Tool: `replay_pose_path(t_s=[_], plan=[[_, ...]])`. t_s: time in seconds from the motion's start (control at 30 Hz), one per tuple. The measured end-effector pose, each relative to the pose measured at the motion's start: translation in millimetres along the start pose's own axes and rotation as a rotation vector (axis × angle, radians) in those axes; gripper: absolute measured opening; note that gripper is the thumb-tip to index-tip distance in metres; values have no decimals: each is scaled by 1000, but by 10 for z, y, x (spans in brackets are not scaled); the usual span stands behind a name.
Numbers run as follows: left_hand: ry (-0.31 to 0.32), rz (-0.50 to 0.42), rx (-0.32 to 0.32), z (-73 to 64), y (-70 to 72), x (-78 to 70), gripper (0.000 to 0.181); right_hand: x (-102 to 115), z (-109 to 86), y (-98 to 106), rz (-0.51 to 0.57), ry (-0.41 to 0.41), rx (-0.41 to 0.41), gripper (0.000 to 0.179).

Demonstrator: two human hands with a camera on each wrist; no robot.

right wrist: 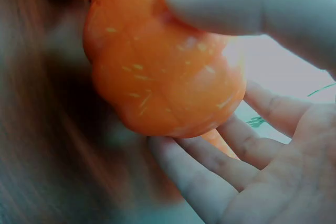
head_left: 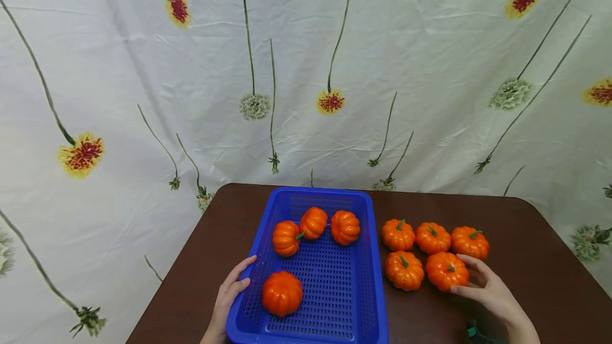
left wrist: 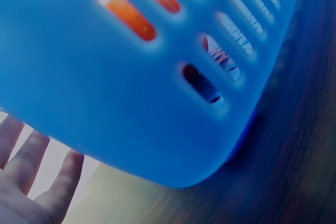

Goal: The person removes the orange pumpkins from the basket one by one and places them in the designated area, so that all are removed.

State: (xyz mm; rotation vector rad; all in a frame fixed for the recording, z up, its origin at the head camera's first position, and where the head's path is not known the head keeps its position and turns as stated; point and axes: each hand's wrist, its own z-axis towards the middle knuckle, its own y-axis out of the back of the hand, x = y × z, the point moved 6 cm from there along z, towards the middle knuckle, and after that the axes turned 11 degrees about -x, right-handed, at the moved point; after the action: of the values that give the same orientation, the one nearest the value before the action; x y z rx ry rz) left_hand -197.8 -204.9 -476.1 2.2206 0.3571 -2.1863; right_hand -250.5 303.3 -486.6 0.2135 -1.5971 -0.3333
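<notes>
- Flowered cloth [head_left: 296,137] hangs behind the dark surface [head_left: 191,280].
- Blue basket [head_left: 377,275] stands on the surface, holding four pumpkins [head_left: 282,293].
- Left hand [head_left: 227,297] touches the basket's left rim, grip apart.
- Right hand [head_left: 494,293] clamps an orange pumpkin [head_left: 445,271] beside four others [head_left: 404,271], right of the basket.

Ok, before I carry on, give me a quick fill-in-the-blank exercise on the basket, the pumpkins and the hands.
1. The blue basket holds ____ pumpkins.
2. The hand touching the basket is the person's ____ one.
3. The pumpkin that the right hand grips is coloured ____.
4. Counting that one, ____ pumpkins are outside the basket.

Missing words: four; left; orange; five.
</notes>
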Motion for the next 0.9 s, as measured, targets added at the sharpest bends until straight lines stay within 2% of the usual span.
replay_pose_path(t_s=[0.23,0.43,0.67,0.9], plan=[[-8,16,-9,4,6,5,46,-92,19,-20,-33,-27,5,70],[-34,22,-24,11,20,9,45,-99,33,-34,-60,-48,14,73],[-31,13,-24,7,22,6,45,-89,38,-45,-64,-80,22,77],[-10,12,-23,6,11,9,45,-39,11,21,-103,-65,-28,77]])
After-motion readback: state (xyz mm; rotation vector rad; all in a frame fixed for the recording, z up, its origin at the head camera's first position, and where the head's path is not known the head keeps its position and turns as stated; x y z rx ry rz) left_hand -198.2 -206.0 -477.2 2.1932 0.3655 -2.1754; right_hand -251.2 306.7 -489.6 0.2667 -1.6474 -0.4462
